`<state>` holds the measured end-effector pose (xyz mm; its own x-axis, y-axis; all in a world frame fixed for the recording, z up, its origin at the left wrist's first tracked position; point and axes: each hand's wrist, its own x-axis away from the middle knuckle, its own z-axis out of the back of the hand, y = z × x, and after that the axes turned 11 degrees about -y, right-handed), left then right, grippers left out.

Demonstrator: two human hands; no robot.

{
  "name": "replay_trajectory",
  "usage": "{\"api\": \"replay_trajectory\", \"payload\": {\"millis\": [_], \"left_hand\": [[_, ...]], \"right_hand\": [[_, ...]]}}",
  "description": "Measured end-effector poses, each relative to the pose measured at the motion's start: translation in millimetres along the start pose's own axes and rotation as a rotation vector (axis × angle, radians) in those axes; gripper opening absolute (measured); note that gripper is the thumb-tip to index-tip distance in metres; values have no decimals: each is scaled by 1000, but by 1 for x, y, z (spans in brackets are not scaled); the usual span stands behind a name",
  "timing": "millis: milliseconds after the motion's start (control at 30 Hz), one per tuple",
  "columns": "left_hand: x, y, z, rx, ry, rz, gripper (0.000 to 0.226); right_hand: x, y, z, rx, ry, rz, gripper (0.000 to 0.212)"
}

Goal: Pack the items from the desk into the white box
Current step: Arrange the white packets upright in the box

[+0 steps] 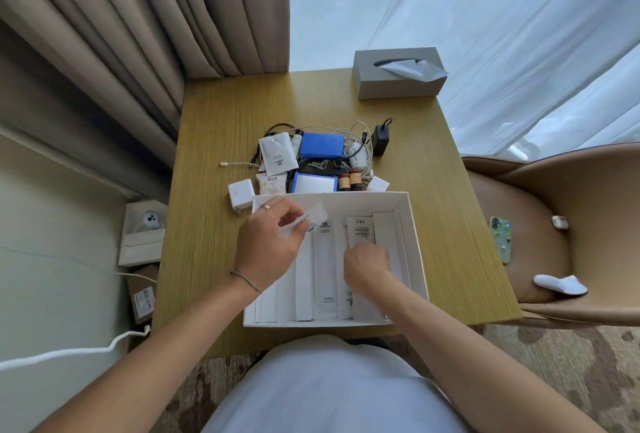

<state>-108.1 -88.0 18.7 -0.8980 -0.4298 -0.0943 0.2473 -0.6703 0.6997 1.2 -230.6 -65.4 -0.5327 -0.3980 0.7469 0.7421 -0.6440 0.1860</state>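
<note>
The open white box (414,245) sits at the desk's near edge, lined with several long white packets (325,280) laid side by side. My left hand (266,242) hovers over the box's left part and pinches a small white packet (313,218). Inside the box, my right hand (367,264) is closed, pressing on the packets near the right side. Beyond the box lies a pile: a blue box (322,146), a white charger (240,194), two small brown bottles (349,181), white sachets (278,154), cables (353,131) and a black adapter (380,140).
A grey tissue box (398,74) stands at the desk's far right corner. A tan chair (554,225) on the right holds a phone (501,238) and a white sock (561,284). Curtains hang behind; cardboard boxes (142,235) sit on the floor at left.
</note>
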Motion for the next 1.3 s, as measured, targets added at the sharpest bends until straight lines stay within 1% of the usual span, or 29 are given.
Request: {"api": "replay_trajectory", "payload": {"millis": [100,200,267,367,467,567,700,767,833,900,1000,1100,1200,1300], "left_hand": [[5,4,-6,-37,-37,-15,14],[11,7,-17,-70,-152,-54,12],[13,6,-26,-59,-268,-33,7],[9,0,-40,-83,-444,72,9],[4,-4,-58,-153,-585,167,8],[-1,-8,-75,-162,-681,229,11],[-1,-14,-93,-189,-759,248,11],[1,-18,-100,-197,-770,249,12],[3,-20,-103,-214,-746,240,12],[5,-24,-105,-316,-721,178,12],[9,-28,-107,-531,-692,25,16],[9,-29,-107,-642,-718,-37,20],[7,-27,-104,-635,-719,-30,28],[5,-22,-93,-541,-650,-28,33]], "right_hand": [[2,8,-3,13,-42,57,22],[4,24,4,-82,-62,71,18],[7,38,12,-167,-9,54,19],[15,53,20,-264,120,66,20],[25,54,24,-253,228,99,14],[31,53,27,-262,276,117,17],[37,57,26,-315,315,132,21],[40,59,25,-342,335,139,22],[43,61,26,-369,356,145,22],[45,64,28,-390,365,148,22],[46,67,33,-403,372,142,21],[44,67,39,-416,396,136,21],[42,65,49,-438,418,142,20],[42,60,67,-458,460,167,19]]}}
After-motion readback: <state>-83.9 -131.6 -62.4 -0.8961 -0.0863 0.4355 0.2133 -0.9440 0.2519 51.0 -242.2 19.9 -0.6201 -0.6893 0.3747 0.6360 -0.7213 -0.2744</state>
